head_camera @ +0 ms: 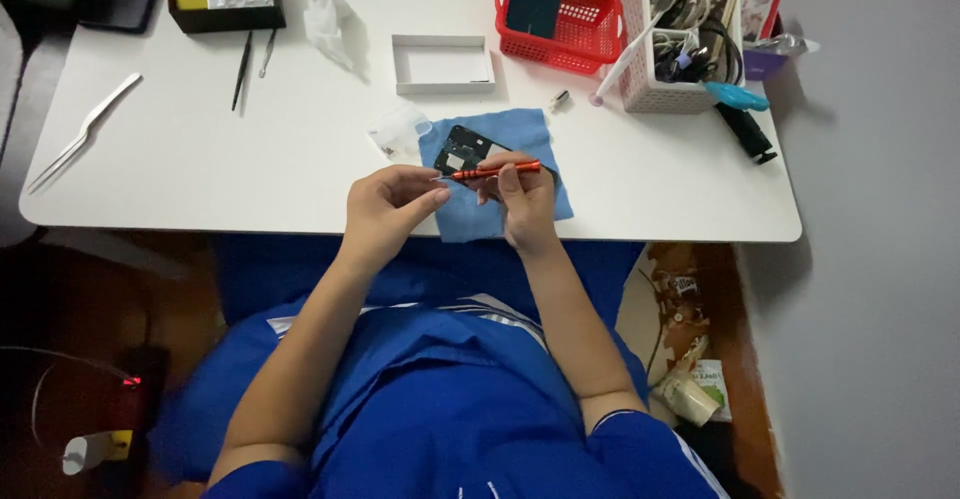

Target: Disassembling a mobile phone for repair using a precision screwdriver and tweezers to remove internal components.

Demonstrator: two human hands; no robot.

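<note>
screwdriver: orange screwdriver (495,170) lies sideways, tip pointing toward the left hand (385,207)
right hand: right hand (522,202) fingers clamped round its handle
left hand: fingertips pinched together at the tip

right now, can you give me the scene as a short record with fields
surface: white rectangular table
right hand: right hand holds slim orange metal screwdriver, lying level
left hand: left hand, fingers pinched at the screwdriver's tip
under hands: blue square cloth with flat black phone frame
behind: shallow white cardboard box tray, red plastic mesh basket
far left: white plastic tweezers
</note>
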